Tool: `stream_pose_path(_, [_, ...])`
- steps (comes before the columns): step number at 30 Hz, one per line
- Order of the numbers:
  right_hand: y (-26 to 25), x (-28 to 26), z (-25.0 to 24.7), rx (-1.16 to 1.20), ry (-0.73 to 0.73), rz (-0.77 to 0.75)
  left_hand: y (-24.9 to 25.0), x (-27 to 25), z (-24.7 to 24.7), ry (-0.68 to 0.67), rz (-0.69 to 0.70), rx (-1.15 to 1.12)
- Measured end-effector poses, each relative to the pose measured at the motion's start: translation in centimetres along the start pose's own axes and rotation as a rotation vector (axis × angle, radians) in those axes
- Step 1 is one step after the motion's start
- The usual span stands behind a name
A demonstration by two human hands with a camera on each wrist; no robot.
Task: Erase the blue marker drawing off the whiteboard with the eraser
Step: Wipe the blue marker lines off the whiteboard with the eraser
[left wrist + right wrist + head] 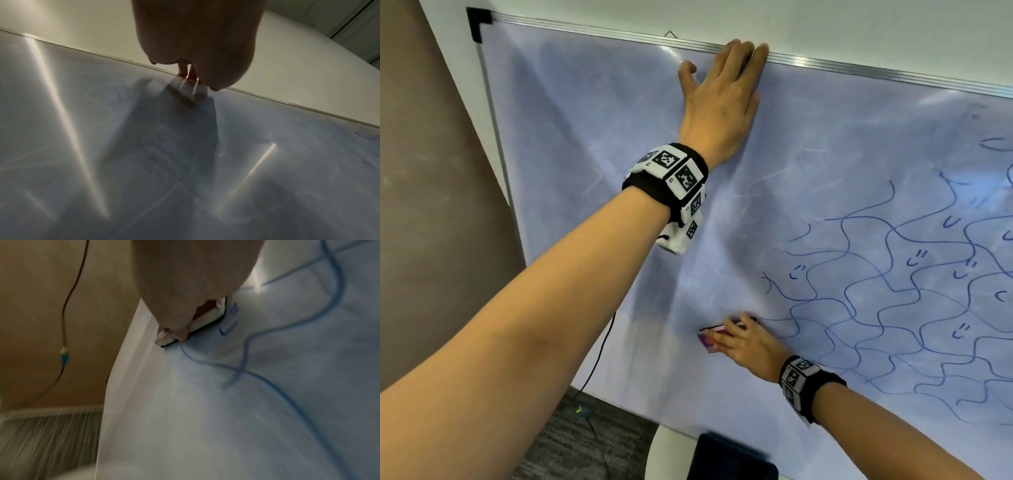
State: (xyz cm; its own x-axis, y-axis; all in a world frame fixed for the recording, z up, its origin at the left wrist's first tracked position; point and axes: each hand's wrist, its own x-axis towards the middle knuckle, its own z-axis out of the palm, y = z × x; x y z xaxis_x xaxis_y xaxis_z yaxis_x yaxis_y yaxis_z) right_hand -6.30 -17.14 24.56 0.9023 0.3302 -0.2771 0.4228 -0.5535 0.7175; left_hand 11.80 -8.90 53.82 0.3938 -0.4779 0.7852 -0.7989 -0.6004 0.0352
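The whiteboard (pixel 592 130) fills the head view, its left half wiped to a pale smear. Blue wavy marker lines (pixel 887 301) with small face marks cover the right half. My right hand (pixel 743 339) grips the eraser (pixel 709 339) and holds it against the board at the drawing's lower left edge; in the right wrist view the eraser (pixel 205 319) shows its black felt on the board (pixel 205 418) beside a blue line (pixel 267 381). My left hand (pixel 722 92) lies flat on the board, fingers straight and reaching the top frame (pixel 859 70). In the left wrist view the palm (pixel 197 40) is dark.
A brown wall (pixel 431 205) is left of the board. A black cable (pixel 599 356) hangs down past the board's lower left to the grey carpet (pixel 578 445). A dark blue object (pixel 729 455) and a white rounded shape (pixel 667 452) sit below the board.
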Motion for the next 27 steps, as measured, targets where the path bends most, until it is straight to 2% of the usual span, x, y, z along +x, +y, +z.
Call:
stream_pose_path(4, [0.9,2.0,-1.9,0.096,0.123,0.167,0.2,-0.1,0.2,0.012,-0.022,-0.022])
stream_pose_path(6, [0.8,1.8,-1.8,0.131,0.135,0.202,0.1,-0.1,0.2,0.009,-0.019,-0.020])
stream_pose_path(8, [-0.2,0.7,-0.4,0.112,0.081,0.165,0.0,0.0,0.1,0.003,-0.010,-0.003])
stream_pose_path(11, [-2.6,-2.3,2.8,0.060,-0.093,0.043,-0.1,-0.1,0.1,0.002,-0.004,-0.003])
stream_pose_path(13, [-3.0,-3.8,3.8,0.064,-0.138,-0.020,-0.1,-0.1,0.3,0.008,-0.012,-0.006])
stream_pose_path(14, [-2.7,-4.0,3.8,0.063,-0.119,-0.035,-0.1,-0.1,0.4,0.011,-0.017,-0.005])
stream_pose_path(16, [-1.3,-3.7,3.3,0.083,0.030,-0.015,0.0,-0.1,0.7,0.017,-0.021,-0.004])
stream_pose_path(20, [1.8,-2.5,1.3,0.122,0.345,0.212,0.0,-0.1,1.1,0.052,-0.021,-0.009])
stream_pose_path(24, [1.0,-3.3,2.1,0.149,0.365,0.305,0.2,-0.1,1.4,0.074,-0.035,-0.026])
stream_pose_path(27, [-1.4,-5.1,4.4,0.157,0.214,0.173,0.2,-0.1,1.3,0.075,-0.027,-0.024])
